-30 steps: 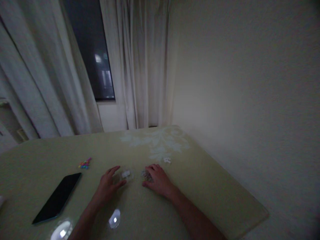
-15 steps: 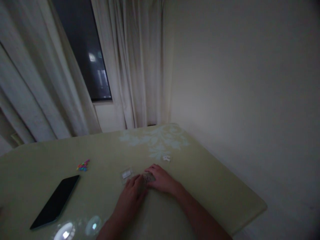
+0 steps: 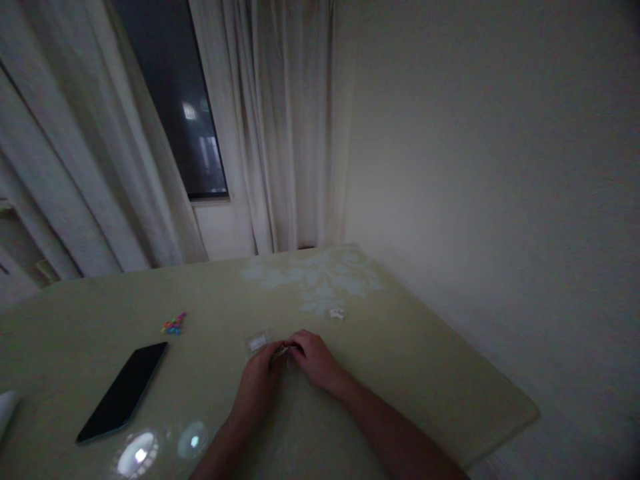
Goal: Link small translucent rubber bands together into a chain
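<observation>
Close together over the table, my left hand (image 3: pixel 259 379) and my right hand (image 3: pixel 316 362) pinch a small, pale, see-through packet (image 3: pixel 281 353) between their fingertips. The fingers cover most of it, and what it holds cannot be made out. Just beyond my left fingers lies a flat clear packet (image 3: pixel 259 341) with a white patch. A few small white pieces (image 3: pixel 337 313) rest past my right hand, apart from it.
On the left is a dark flat tablet or phone (image 3: pixel 124 392), with a cluster of small colourful pieces (image 3: pixel 175 325) behind it. Light reflections show on the glossy table (image 3: pixel 425 373). A wall (image 3: pixel 475 167) borders its right side; curtains (image 3: pixel 280 133) hang behind.
Both hands have changed their grip: the packet, lying flatter under the fingers before, is now pinched and tilted up between the fingertips. The view has shifted slightly, and a white edge appears at lower left.
</observation>
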`<state>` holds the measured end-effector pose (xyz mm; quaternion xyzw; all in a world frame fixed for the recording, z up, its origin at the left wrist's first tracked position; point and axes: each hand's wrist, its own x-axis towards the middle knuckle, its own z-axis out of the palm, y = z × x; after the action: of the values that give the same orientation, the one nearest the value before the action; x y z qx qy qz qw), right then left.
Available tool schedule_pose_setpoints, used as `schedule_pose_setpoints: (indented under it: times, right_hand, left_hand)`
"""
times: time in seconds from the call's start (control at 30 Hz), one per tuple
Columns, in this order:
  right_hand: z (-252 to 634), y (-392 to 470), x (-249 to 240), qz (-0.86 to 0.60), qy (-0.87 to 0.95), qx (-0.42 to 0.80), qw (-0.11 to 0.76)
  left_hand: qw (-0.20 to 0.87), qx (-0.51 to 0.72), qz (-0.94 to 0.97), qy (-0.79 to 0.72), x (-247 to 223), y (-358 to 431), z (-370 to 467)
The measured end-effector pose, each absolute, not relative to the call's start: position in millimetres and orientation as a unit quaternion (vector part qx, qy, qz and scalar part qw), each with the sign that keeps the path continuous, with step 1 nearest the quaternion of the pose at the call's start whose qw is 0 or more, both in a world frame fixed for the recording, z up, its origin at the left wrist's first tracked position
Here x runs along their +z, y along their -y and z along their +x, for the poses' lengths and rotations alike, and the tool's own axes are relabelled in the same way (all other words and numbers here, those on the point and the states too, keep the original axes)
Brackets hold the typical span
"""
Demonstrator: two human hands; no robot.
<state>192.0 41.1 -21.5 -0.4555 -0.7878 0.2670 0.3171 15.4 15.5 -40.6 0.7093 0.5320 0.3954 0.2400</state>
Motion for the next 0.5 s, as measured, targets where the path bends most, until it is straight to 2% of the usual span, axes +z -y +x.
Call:
schedule_pose_setpoints:
  times: [0.13,0.3,0.5]
  right_hand:
    - [205.1,-42.1,-12.9,-0.438,0.766,0.315,0.349]
    - [222.0,-35.9,-2.2,-0.45,0.791,0.31,0.277]
    - [205.9,-27.8,-8.0,-0.44,0.819,0.281,0.239]
  left_hand:
    - [0.286,0.414,0.684,-0.528,-49.3,-18.0,5.4]
    - [0.354,0.408,0.671,-0.508,-47.2,-13.2,-13.6]
    - [0.318,0.368,0.705,-0.516,-41.6,-10.3,-8.9]
